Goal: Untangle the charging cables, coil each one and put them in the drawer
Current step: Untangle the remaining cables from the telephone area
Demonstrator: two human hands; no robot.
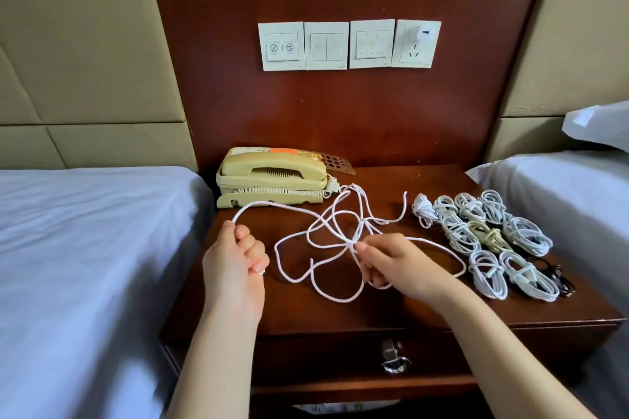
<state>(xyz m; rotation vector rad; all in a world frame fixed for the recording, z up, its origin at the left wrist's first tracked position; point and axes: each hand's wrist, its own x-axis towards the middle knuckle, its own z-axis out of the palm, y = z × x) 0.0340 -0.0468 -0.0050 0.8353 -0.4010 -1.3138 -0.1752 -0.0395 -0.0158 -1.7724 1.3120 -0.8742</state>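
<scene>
"Since the drawer (340, 355) lies nearest, how does it stand?"

"It looks closed, with a ring pull hanging on its front, under the bench (340, 313)."

"And the hands?"

"The left hand (235, 258) has its fingers curled round the loose white cable (299, 279) near one end, above the bench's left edge. The right hand (388, 262) pinches the knot where the loops cross, mid-bench."

"The rest of that cable?"

"It sprawls in tangled loops on the bench, reaching back to the telephone (272, 177). To the right lie the coiled cables (527, 235), tied bundles packed close together. Farthest back, on the wood panel, are the wall switches (326, 46) and a white charger (421, 33) in its socket."
</scene>
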